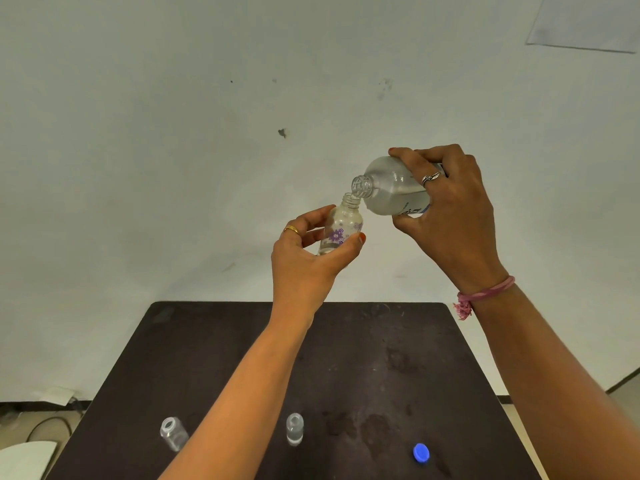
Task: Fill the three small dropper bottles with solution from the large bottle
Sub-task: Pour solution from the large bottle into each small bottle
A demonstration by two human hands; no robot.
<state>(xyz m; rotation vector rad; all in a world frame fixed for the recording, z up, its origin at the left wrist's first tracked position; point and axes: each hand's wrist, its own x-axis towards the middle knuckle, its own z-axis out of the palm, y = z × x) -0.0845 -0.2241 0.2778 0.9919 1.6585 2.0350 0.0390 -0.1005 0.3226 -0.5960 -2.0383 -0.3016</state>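
Two small open bottles (174,433) (294,428) are stood on the dark bench (381,358) at 7 and 6 o'clock. A flowered small bottle (341,226) is gripped by the left hand (308,258). At 1 o'clock, the tipped large bottle (391,187) is clasped by the right hand (446,206), mouth to mouth. A blue cap (421,453) is seen at 5 o'clock.

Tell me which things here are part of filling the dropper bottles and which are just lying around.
Part of the job:
- large bottle, tilted in the right hand
- flowered small bottle in the left hand
- two small bottles on the table
- blue cap

Lying about:
- paper on the wall
- cable on the floor
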